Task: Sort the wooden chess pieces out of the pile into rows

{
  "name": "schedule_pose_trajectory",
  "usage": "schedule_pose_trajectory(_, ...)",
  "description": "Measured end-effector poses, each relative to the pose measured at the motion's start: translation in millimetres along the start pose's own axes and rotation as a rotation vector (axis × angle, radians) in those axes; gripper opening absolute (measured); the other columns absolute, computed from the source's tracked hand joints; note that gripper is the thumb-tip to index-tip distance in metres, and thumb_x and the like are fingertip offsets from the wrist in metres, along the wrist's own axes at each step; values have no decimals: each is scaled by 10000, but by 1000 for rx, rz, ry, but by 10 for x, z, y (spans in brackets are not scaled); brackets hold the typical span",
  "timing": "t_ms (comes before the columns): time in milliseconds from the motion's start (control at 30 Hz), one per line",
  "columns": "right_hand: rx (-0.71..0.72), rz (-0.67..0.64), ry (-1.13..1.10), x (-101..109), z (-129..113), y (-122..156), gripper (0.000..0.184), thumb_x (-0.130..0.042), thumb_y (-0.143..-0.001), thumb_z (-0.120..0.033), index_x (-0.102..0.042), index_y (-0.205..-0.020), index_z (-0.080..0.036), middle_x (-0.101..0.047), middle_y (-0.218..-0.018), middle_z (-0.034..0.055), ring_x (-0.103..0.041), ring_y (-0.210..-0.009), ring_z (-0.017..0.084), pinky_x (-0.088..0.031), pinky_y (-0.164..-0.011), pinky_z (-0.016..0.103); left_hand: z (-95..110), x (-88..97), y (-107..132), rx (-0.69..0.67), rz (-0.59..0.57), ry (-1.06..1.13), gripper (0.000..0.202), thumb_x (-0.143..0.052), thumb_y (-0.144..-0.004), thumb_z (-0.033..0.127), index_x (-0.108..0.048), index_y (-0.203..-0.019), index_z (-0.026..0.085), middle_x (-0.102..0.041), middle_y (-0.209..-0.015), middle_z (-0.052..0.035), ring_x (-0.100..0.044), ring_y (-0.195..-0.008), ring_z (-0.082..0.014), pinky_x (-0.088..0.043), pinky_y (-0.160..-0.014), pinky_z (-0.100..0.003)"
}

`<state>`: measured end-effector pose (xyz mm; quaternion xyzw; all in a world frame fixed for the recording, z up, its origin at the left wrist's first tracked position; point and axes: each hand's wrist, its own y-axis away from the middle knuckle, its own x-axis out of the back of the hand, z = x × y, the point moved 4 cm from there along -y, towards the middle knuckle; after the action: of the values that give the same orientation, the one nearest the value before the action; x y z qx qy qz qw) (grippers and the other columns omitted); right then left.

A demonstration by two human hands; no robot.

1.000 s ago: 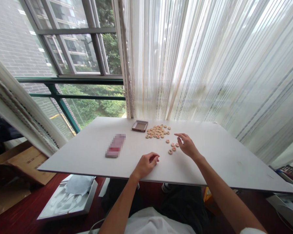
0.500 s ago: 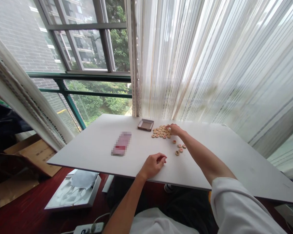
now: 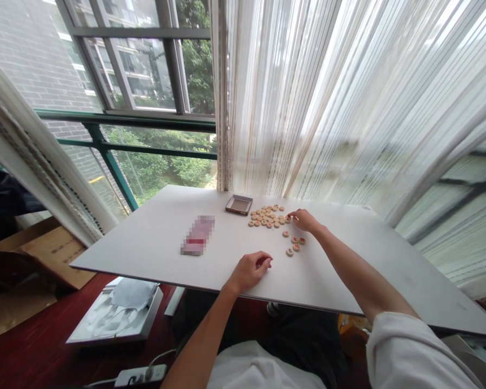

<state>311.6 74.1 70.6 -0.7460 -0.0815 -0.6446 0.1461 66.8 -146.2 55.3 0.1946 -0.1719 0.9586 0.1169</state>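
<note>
My right hand [image 3: 305,220] reaches over the table to the right end of a cluster of round wooden Chinese chess pieces [image 3: 265,216]. Its fingertips are pinched on one chess piece [image 3: 287,219] at the edge of that cluster. Between my two hands, several loose pieces [image 3: 296,247] with red or dark marks lie apart from the rest. My left hand [image 3: 250,272] rests near the table's front edge with its fingers curled in, and nothing shows in it.
A shallow open box [image 3: 239,212] stands behind the cluster, to its left. Left of centre lies a blurred pinkish item [image 3: 198,235] on the white table [image 3: 146,237]. Sheer curtains [image 3: 275,108] hang along the far edge. A cardboard box [image 3: 56,246] and a power strip [image 3: 141,375] are on the floor.
My right hand has shifted right, from over the cluster's top to its right edge, uncovering pieces there. My left hand stays curled in place. The view has tilted slightly.
</note>
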Motion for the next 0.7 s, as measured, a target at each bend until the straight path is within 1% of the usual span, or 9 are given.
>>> schedule_pose_trajectory(167, -36, 50, -49, 46, 100, 150, 262, -536, -885, -281, -717, -1060, -209, -675, -1073, 100, -618, -992, 229, -461, -861, 312, 3, -1, 7, 1, 2, 8, 251, -508, -922, 351, -681, -1017, 197, -731, -857, -42, -675, -774, -160, -510, -721, -244)
schedule_pose_trajectory(267, -63, 73, -96, 66, 143, 197, 297, -554, -876, -320, -693, -1105, -193, -680, -1098, 100, -635, -963, 222, -481, -841, 313, -23, -14, -16, 10, -3, 39, 264, -501, -924, 359, -676, -1017, 185, -729, -868, -48, -679, -781, -159, -517, -723, -246)
schedule_pose_trajectory(333, -52, 64, -138, 60, 141, 214, 302, -578, -860, -320, -689, -1120, -211, -692, -1104, 73, -649, -936, 200, -491, -827, 288, -56, -18, -61, 44, -4, 61, 281, -496, -922, 369, -672, -1014, 171, -728, -874, -57, -682, -759, -159, -525, -710, -251)
schedule_pose_trajectory(433, -28, 42, -195, 41, 123, 231, 244, -616, -830, -286, -722, -1040, -222, -726, -1012, 43, -667, -875, 184, -504, -792, 266, -68, -6, -174, 71, -21, 34, 278, -517, -906, 374, -678, -1003, 168, -734, -879, -61, -688, -751, -165, -533, -710, -264)
schedule_pose_trajectory(533, -37, 58, -239, 58, 107, 256, 208, -619, -822, -259, -733, -989, -211, -738, -927, 46, -677, -835, 193, -519, -763, 278, -7, 23, -326, 6, -57, -16, 264, -541, -893, 369, -692, -1012, 187, -742, -909, -58, -691, -840, -179, -532, -757, -275)
schedule_pose_trajectory(600, -36, 94, -270, 98, 64, 294, 204, -607, -836, -272, -724, -991, -207, -736, -923, 51, -680, -828, 195, -527, -762, 288, 24, 40, -443, -39, -78, -4, 270, -550, -890, 371, -692, -1024, 184, -743, -904, -60, -692, -842, -178, -532, -791, -286)
schedule_pose_trajectory(633, -29, 117, -287, 123, 23, 326, 212, -597, -849, -288, -715, -1006, -209, -733, -940, 52, -681, -833, 193, -530, -771, 290, 23, 45, -505, -47, -88, 13, 281, -548, -894, 376, -687, -1034, 175, -743, -896, -65, -694, -822, -175, -535, -787, -290)
schedule_pose_trajectory(700, 0, 180, -325, 177, -108, 425, 246, -560, -885, -324, -678, -1072, -215, -717, -1009, 51, -678, -866, 179, -530, -809, 287, -12, 66, -628, -40, -63, 46, 310, -545, -898, 399, -678, -1032, 153, -737, -866, -77, -693, -767, -169, -544, -745, -288)
